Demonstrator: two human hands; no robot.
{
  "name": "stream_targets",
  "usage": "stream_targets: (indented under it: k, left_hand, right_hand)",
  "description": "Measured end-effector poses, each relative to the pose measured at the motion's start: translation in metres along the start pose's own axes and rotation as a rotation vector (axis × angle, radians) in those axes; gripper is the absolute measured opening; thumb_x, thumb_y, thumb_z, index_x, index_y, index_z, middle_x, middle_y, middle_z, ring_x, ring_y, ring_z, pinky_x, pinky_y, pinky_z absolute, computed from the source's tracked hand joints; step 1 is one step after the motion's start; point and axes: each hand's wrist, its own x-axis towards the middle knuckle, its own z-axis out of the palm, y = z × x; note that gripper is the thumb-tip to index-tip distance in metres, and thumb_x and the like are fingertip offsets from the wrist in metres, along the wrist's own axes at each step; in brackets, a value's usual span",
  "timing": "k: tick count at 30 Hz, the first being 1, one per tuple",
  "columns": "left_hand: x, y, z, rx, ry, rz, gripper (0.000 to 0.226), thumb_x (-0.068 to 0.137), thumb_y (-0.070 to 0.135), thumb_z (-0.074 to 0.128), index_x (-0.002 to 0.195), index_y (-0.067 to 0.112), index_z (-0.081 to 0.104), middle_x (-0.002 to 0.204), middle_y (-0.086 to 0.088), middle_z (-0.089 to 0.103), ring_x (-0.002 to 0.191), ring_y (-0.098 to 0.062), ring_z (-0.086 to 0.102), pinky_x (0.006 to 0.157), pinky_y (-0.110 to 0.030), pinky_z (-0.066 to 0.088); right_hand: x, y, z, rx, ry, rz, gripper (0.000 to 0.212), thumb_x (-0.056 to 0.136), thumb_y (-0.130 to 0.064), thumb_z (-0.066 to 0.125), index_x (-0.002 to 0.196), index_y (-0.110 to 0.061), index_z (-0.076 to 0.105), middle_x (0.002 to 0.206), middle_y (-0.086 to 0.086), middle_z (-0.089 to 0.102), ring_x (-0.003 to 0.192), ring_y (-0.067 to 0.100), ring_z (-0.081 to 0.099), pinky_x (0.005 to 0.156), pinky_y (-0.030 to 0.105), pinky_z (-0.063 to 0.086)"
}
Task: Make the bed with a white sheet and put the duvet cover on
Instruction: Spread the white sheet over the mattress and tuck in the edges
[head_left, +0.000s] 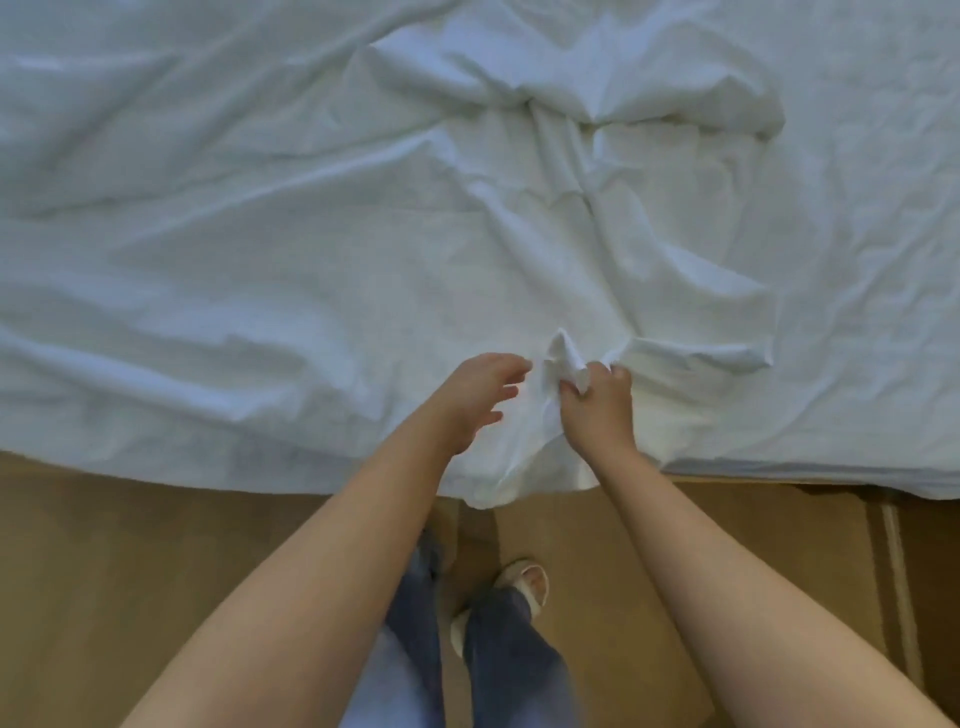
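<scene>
With the right hand pinching a fold of white sheet and the left hand's fingers spread, a one-sided tug may bunch it.

You had 2 hands in shot: left hand, nothing in it, 1; right hand, pinching cloth, 1. Forearms: 2, both bare. White sheet: 1 counted, spread left to right. Couldn't tell if the puffy lump, far, was a 2nd piece or the same cloth. Raised peak at your fingers: 1. Legs in jeans, near: 2. Sandal: 1 clear, plus 1 pale toe beside it, maybe a 2nd. Floor: 1, w/ 1 pale strip near right.
</scene>
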Motion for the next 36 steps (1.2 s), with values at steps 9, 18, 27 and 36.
stream_targets:
  k: [9,18,27,36]
  left_hand:
    - [-0.021,0.009,-0.219,0.063,0.491,0.097,0.020,0.093,0.016,0.052,0.111,0.011,0.057,0.108,-0.005,0.058,0.102,-0.021,0.056,0.077,-0.028,0.042]
    - [-0.029,0.072,-0.513,0.497,0.848,0.283,0.044,0.085,0.022,0.061,0.127,0.012,0.051,0.118,-0.005,0.053,0.108,-0.020,0.051,0.088,-0.028,0.040]
    - [0.022,0.132,-0.601,0.910,0.707,0.064,0.108,0.070,0.054,0.067,0.149,0.030,-0.003,0.158,0.000,-0.001,0.145,-0.024,-0.008,0.114,-0.051,0.003]
    - [0.055,0.141,-0.618,1.079,0.564,0.411,0.037,0.084,0.020,0.057,0.120,0.011,0.054,0.099,-0.009,0.065,0.093,-0.030,0.058,0.074,-0.032,0.036]
  right_hand:
    - [-0.009,-0.170,0.108,-0.289,-0.285,-0.239,0.067,0.089,-0.025,0.052,0.146,-0.016,0.018,0.150,0.012,0.015,0.135,0.030,0.019,0.104,0.040,0.029]
    - [0.005,-0.408,0.292,-0.097,-0.350,-0.401,0.053,0.092,-0.022,0.054,0.141,-0.011,0.034,0.143,0.008,0.031,0.132,0.022,0.032,0.105,0.027,0.026]
    - [0.035,-0.525,0.368,0.375,-0.311,-0.195,0.093,0.069,-0.047,0.076,0.142,-0.018,0.026,0.135,0.002,0.041,0.125,0.017,0.041,0.104,0.032,0.037]
    - [0.076,-0.575,0.424,0.016,-0.179,0.182,0.065,0.087,-0.045,0.056,0.132,-0.002,0.037,0.132,0.016,0.040,0.124,0.031,0.040,0.105,0.041,0.034]
